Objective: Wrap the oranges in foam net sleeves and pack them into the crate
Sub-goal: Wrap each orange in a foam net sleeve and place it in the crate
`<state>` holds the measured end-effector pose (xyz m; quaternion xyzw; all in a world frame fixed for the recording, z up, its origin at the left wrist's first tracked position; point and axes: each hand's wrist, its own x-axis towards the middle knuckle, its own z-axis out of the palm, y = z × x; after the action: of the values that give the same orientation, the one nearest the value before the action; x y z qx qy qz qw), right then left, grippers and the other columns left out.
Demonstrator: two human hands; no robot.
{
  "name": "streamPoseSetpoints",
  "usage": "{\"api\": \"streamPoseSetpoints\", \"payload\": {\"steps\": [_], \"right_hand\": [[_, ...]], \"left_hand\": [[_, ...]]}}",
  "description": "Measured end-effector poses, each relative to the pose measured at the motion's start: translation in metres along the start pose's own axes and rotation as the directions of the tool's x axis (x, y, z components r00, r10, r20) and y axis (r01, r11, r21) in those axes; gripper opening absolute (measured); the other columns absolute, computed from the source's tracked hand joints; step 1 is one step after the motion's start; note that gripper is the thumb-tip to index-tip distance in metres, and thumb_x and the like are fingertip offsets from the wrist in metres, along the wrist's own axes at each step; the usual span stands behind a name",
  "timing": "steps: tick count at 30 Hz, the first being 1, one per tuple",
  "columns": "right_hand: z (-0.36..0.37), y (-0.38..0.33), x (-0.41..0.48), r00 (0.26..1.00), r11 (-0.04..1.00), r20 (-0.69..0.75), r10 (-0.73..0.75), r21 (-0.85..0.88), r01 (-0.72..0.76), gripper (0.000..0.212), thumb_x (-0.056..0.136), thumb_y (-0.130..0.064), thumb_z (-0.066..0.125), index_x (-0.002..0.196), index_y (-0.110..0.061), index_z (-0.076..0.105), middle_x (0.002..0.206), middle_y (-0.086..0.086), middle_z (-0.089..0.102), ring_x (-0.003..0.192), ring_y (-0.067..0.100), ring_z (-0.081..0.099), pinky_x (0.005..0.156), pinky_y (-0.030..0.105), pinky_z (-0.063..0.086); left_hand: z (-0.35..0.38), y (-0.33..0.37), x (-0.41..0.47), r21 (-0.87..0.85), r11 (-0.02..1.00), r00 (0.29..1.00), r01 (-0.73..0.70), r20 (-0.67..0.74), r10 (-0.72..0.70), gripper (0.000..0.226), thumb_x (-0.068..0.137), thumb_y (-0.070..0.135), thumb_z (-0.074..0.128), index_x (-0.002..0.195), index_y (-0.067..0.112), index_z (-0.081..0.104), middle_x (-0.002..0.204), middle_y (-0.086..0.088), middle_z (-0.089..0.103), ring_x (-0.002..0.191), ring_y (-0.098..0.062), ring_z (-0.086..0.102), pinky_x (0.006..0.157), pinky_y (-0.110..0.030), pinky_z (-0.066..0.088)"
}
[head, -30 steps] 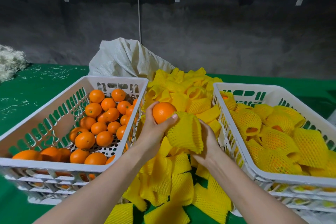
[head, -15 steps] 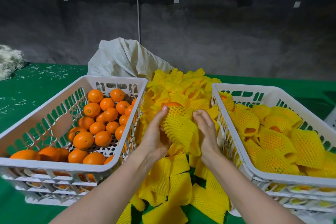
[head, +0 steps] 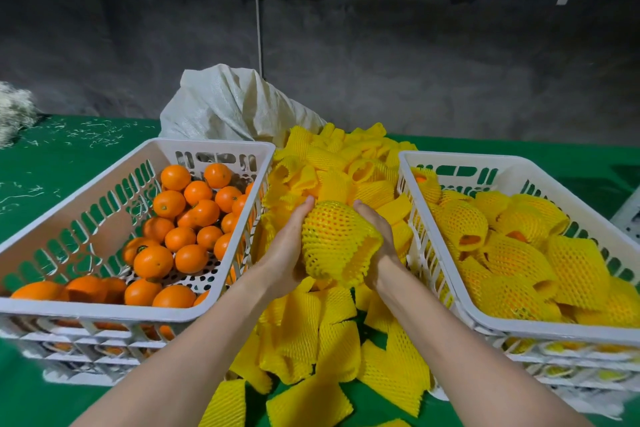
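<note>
A: Where's the orange?
B: The sleeved orange [head: 334,236] sits between your left hand [head: 287,250] and right hand [head: 379,246], fingers of both curled round it.
A: And around them?
B: Left of your fingers lie bare oranges [head: 180,239], right the crate [head: 460,158] of wrapped ones, beneath them loose sleeves [head: 332,333] on the worktop [head: 69,156].

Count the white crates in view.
2 with open tops: left crate holds bare oranges, right crate holds sleeved oranges. Both sit on lower crates, mostly hidden, so the total is likely higher.
</note>
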<state>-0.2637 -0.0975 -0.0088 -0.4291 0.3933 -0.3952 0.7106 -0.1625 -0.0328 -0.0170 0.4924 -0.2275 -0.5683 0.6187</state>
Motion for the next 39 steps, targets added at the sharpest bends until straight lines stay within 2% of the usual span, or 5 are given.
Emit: {"api": "streamPoseSetpoints", "payload": {"steps": [10,20,28,32,39], "right_hand": [[0.004,0.026,-0.008,0.99,0.989,0.001,0.145,0.041,-0.144,0.058,0.09,-0.061,0.038,0.113,-0.015,0.063,0.106,0.012,0.069,0.099,0.03,0.065,0.078,0.039,0.055],[-0.018,0.017,-0.009,0.946,0.98,0.299,0.127,0.11,-0.167,0.039,0.056,-0.05,0.066,0.079,-0.021,0.078,0.083,0.006,0.074,0.072,0.019,0.07,0.063,0.03,0.056],[-0.024,0.017,-0.016,0.901,0.984,0.432,0.04,0.14,-0.11,0.025,0.068,-0.041,0.064,0.072,-0.021,0.078,0.079,0.005,0.074,0.07,0.015,0.07,0.058,0.025,0.055],[-0.031,0.009,-0.009,0.949,0.989,0.316,-0.02,0.144,-0.027,0.048,0.063,-0.045,0.061,0.096,-0.011,0.07,0.095,0.012,0.071,0.085,0.022,0.068,0.074,0.034,0.055],[-0.043,0.004,-0.004,0.952,0.942,0.129,-0.279,-0.157,0.297,0.036,0.086,-0.02,0.059,0.09,0.015,0.052,0.086,0.015,0.063,0.075,0.011,0.063,0.062,0.023,0.045]], "left_hand": [[0.005,-0.002,0.012,0.665,0.573,0.541,-0.479,-0.29,0.79,0.058,0.093,0.032,0.057,0.044,0.019,0.029,0.036,0.008,0.026,0.036,-0.009,0.027,0.041,-0.022,0.018],[0.008,0.023,0.005,0.133,0.988,0.952,0.083,-0.304,-0.039,0.068,0.089,0.052,0.054,0.135,0.003,0.044,0.125,-0.02,0.059,0.105,-0.035,0.06,0.068,-0.041,0.05],[0.015,0.007,0.002,0.264,0.965,0.957,-0.016,-0.275,0.091,0.042,0.086,0.046,0.061,0.064,0.012,0.05,0.059,-0.006,0.06,0.06,-0.019,0.057,0.06,-0.027,0.045],[0.013,0.007,-0.001,0.079,0.978,0.981,0.194,-0.027,-0.192,0.059,0.077,0.067,0.054,0.101,0.014,0.066,0.093,-0.013,0.074,0.095,-0.032,0.065,0.085,-0.045,0.052],[0.033,0.007,0.0,0.125,0.975,0.972,0.182,0.124,-0.197,0.04,0.075,0.05,0.062,0.097,0.017,0.067,0.083,-0.008,0.075,0.072,-0.024,0.072,0.066,-0.036,0.057]]}}
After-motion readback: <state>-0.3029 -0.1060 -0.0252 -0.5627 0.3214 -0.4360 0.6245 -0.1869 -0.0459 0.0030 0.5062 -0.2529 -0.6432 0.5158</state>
